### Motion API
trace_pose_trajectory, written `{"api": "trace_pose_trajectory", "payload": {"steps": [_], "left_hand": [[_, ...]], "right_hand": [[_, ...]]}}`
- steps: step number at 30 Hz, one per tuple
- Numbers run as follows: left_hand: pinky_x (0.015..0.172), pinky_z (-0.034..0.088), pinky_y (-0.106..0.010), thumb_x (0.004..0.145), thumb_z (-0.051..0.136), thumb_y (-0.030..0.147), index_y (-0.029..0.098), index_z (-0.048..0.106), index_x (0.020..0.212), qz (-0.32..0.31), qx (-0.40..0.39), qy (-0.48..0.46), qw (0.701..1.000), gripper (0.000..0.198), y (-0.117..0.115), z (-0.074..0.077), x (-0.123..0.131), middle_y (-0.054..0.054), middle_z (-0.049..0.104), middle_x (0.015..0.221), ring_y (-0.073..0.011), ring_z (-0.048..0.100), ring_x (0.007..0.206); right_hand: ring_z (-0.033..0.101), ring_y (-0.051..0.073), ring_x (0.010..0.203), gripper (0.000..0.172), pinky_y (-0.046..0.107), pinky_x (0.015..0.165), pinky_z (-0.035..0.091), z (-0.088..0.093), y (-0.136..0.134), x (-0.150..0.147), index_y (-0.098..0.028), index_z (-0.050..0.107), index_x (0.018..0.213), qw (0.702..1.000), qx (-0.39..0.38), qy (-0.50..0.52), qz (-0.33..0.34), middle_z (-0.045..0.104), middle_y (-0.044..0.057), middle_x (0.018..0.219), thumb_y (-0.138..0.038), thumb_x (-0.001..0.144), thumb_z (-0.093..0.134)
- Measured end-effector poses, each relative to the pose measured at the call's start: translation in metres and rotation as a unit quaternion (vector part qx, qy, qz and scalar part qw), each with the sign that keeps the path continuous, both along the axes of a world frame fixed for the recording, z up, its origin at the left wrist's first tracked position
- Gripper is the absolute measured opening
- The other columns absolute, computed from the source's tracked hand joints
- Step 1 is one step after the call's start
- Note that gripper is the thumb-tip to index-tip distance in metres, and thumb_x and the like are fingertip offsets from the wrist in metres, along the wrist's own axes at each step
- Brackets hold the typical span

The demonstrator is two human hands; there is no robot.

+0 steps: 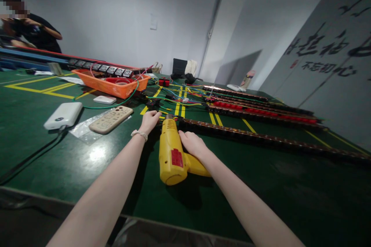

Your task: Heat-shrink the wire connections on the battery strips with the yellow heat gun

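Observation:
A yellow heat gun (171,150) with a red label lies between my hands, its metal nozzle pointing away from me. My left hand (150,121) is closed in a pinch at thin coloured wires (164,112) left of the nozzle. On the other side, my right hand (193,142) has curled fingers beside the gun's body, and its wrist crosses over the gun's handle. Its fingertips and anything in them are hidden behind the gun. A long dark strip with a copper-coloured edge (237,131) runs right from beyond that hand.
An orange basket (123,87) holds red material. At left are a white power bank (64,115) with a cable, a beige phone case (111,119) and a small white case (104,100). More strips (261,110) lie at right. A person (43,31) is at far left.

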State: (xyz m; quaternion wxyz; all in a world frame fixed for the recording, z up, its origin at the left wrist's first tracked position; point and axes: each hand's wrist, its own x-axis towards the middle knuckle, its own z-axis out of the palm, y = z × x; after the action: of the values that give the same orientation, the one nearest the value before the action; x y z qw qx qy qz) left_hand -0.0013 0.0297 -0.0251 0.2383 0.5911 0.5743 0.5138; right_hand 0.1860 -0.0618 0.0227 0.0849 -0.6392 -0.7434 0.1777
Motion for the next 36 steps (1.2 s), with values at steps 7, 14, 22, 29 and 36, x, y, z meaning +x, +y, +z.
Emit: {"api": "trace_pose_trajectory", "payload": {"steps": [7,14,22,29,36], "left_hand": [[0.049,0.029,-0.022,0.071,0.046,0.035,0.015,0.046,0.046,0.006,0.0,0.007,1.0,0.032,-0.003,0.004,0.001,0.001,0.047,0.044,-0.0094,0.042,0.046],[0.049,0.028,-0.022,0.072,0.044,0.034,0.015,0.047,0.046,0.011,0.009,0.027,1.0,0.032,-0.005,0.006,0.001,0.001,0.047,0.044,-0.0097,0.041,0.047],[0.047,0.021,-0.023,0.069,0.048,0.033,0.016,0.037,0.043,0.023,0.036,0.015,0.999,0.033,-0.005,0.007,0.001,0.004,0.027,0.043,-0.0081,0.029,0.047],[0.047,0.026,-0.02,0.065,0.05,0.034,0.015,0.047,0.051,-0.031,0.002,-0.1,0.994,0.024,0.0,0.002,0.003,0.004,0.038,0.046,-0.0083,0.035,0.048],[0.046,0.025,-0.02,0.065,0.051,0.034,0.014,0.046,0.051,-0.047,-0.004,-0.112,0.993,0.024,0.004,-0.001,0.001,0.003,0.041,0.049,-0.0071,0.036,0.048]], "right_hand": [[0.056,0.029,0.094,0.059,0.037,0.075,0.041,0.003,-0.012,0.031,-0.014,0.062,0.093,0.999,-0.002,-0.004,-0.039,0.061,0.016,0.101,-0.05,0.087,0.015],[0.057,0.028,0.091,0.056,0.037,0.075,0.04,0.004,-0.019,0.036,-0.014,0.061,0.088,0.999,0.002,-0.004,-0.043,0.062,0.014,0.098,-0.048,0.088,0.016],[0.058,0.028,0.09,0.058,0.036,0.075,0.04,0.008,-0.021,0.034,-0.014,0.062,0.086,0.998,0.018,-0.017,-0.05,0.063,0.014,0.096,-0.048,0.089,0.014],[0.057,0.027,0.094,0.06,0.035,0.078,0.04,0.007,-0.018,0.029,-0.014,0.063,0.089,0.998,0.006,-0.024,-0.057,0.062,0.014,0.1,-0.05,0.089,0.014],[0.057,0.029,0.096,0.056,0.037,0.079,0.041,0.001,-0.004,0.0,-0.013,0.064,0.092,0.999,0.029,-0.017,-0.017,0.063,0.016,0.1,-0.044,0.089,0.017]]}}
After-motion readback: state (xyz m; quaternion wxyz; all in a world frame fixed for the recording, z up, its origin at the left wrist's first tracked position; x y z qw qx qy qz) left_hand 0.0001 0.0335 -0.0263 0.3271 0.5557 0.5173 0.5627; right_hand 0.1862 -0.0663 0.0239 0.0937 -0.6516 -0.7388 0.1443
